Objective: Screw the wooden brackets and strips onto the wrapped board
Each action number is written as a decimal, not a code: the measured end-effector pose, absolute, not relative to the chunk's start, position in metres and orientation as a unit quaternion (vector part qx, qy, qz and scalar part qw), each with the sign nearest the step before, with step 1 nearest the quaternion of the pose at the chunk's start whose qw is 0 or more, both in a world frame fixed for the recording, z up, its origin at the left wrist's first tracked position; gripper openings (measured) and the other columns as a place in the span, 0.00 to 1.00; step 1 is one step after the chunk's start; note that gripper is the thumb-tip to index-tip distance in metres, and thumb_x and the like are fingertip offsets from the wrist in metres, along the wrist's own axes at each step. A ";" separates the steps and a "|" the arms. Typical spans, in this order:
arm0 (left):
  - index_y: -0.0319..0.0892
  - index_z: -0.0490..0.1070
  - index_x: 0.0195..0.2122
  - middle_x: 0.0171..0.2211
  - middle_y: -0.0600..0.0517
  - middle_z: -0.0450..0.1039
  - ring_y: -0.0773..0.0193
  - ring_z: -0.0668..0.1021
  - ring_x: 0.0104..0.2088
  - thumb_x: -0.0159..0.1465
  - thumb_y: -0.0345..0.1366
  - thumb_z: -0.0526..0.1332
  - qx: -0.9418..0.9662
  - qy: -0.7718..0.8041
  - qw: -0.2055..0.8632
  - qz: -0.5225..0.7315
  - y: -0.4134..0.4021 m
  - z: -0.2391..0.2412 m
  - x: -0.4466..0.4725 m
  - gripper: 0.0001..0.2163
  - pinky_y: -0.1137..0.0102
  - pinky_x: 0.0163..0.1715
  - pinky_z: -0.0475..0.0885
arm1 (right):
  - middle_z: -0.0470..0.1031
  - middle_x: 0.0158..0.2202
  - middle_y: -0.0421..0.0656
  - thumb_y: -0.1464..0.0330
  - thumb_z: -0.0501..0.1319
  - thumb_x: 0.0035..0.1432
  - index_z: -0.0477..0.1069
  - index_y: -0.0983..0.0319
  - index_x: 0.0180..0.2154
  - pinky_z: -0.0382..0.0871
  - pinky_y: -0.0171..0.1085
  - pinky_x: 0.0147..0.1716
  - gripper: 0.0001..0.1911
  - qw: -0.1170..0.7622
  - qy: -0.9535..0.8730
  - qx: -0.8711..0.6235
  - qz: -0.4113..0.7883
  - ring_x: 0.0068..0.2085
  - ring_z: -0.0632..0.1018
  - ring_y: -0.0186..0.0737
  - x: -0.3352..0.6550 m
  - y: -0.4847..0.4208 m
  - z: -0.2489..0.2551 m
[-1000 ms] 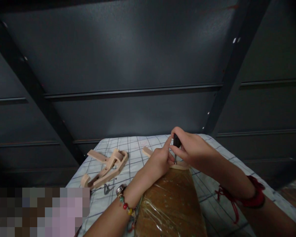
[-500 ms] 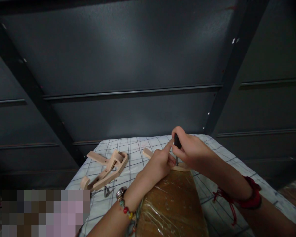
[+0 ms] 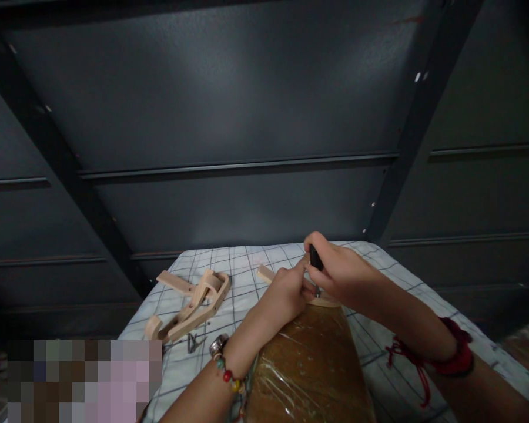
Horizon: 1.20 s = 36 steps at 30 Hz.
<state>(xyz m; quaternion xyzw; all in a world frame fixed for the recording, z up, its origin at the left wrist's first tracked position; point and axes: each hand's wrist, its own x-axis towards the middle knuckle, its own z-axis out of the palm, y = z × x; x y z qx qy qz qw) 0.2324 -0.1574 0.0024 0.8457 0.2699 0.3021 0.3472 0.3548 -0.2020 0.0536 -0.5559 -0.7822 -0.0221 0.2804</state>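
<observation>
My right hand [image 3: 337, 264] is closed around the black handle of a screwdriver [image 3: 316, 258], which points down. Its metal shaft meets a pale wooden piece [image 3: 327, 302] at the far end of a brown block wrapped in clear plastic [image 3: 308, 364]. My left hand [image 3: 287, 292] is closed beside the shaft, its fingers gripping the wooden piece near the screwdriver's tip. Beyond the left hand a pale wooden strip [image 3: 265, 273] sticks out; whether it belongs to the same piece I cannot tell.
Left on the checked cloth [image 3: 242, 261] lie several joined wooden parts [image 3: 194, 308] with drilled holes. Small dark metal screws [image 3: 193, 342] rest in front of them. A dark metal panel wall [image 3: 247, 205] rises behind the table. A blurred-out patch covers the lower left.
My right hand has dipped slightly, and the screwdriver leans a little more, with less of its shaft showing. My left hand keeps its hold. The view has shifted slightly.
</observation>
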 end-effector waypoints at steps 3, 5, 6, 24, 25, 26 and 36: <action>0.39 0.63 0.28 0.23 0.54 0.70 0.68 0.74 0.24 0.48 0.20 0.54 0.841 0.274 0.358 0.300 -0.157 0.002 0.233 0.08 0.76 0.24 0.68 | 0.58 0.20 0.35 0.73 0.49 0.49 0.53 0.60 0.33 0.53 0.31 0.21 0.06 0.287 -0.785 -0.549 -0.006 0.20 0.61 0.31 0.356 -0.201 0.055; 0.39 0.63 0.27 0.23 0.54 0.70 0.68 0.74 0.23 0.48 0.20 0.54 0.838 0.278 0.363 0.296 -0.158 0.003 0.233 0.09 0.76 0.23 0.68 | 0.60 0.21 0.35 0.73 0.50 0.49 0.55 0.61 0.35 0.54 0.31 0.21 0.08 0.291 -0.783 -0.549 0.010 0.20 0.61 0.31 0.357 -0.201 0.056; 0.39 0.63 0.28 0.23 0.54 0.70 0.69 0.73 0.23 0.48 0.19 0.53 0.838 0.278 0.364 0.295 -0.159 0.004 0.233 0.09 0.76 0.23 0.68 | 0.62 0.22 0.36 0.73 0.50 0.49 0.55 0.61 0.36 0.55 0.31 0.22 0.09 0.294 -0.784 -0.547 0.022 0.20 0.62 0.31 0.357 -0.201 0.057; 0.38 0.66 0.24 0.24 0.52 0.72 0.68 0.74 0.25 0.48 0.19 0.52 0.850 0.304 0.342 0.262 -0.157 0.005 0.233 0.09 0.76 0.25 0.66 | 0.59 0.16 0.32 0.69 0.55 0.49 0.59 0.61 0.30 0.52 0.30 0.19 0.05 0.275 -0.779 -0.563 0.032 0.18 0.62 0.30 0.362 -0.205 0.067; 0.38 0.66 0.24 0.23 0.52 0.72 0.67 0.74 0.25 0.48 0.19 0.52 0.850 0.315 0.334 0.259 -0.157 0.005 0.234 0.08 0.75 0.25 0.66 | 0.58 0.16 0.32 0.69 0.55 0.49 0.58 0.61 0.28 0.51 0.30 0.19 0.05 0.277 -0.777 -0.565 0.012 0.19 0.62 0.30 0.360 -0.203 0.065; 0.38 0.66 0.24 0.23 0.52 0.72 0.67 0.73 0.25 0.48 0.20 0.52 0.850 0.323 0.327 0.255 -0.157 0.005 0.234 0.08 0.75 0.25 0.66 | 0.58 0.16 0.32 0.68 0.56 0.49 0.57 0.60 0.28 0.51 0.30 0.19 0.06 0.277 -0.775 -0.568 -0.010 0.19 0.62 0.30 0.359 -0.203 0.063; 0.39 0.66 0.26 0.23 0.54 0.72 0.69 0.72 0.24 0.48 0.21 0.53 0.862 0.294 0.295 0.287 -0.154 0.001 0.234 0.08 0.76 0.23 0.63 | 0.63 0.21 0.38 0.67 0.53 0.50 0.58 0.61 0.29 0.52 0.33 0.22 0.04 0.261 -0.762 -0.588 -0.075 0.23 0.64 0.34 0.353 -0.203 0.058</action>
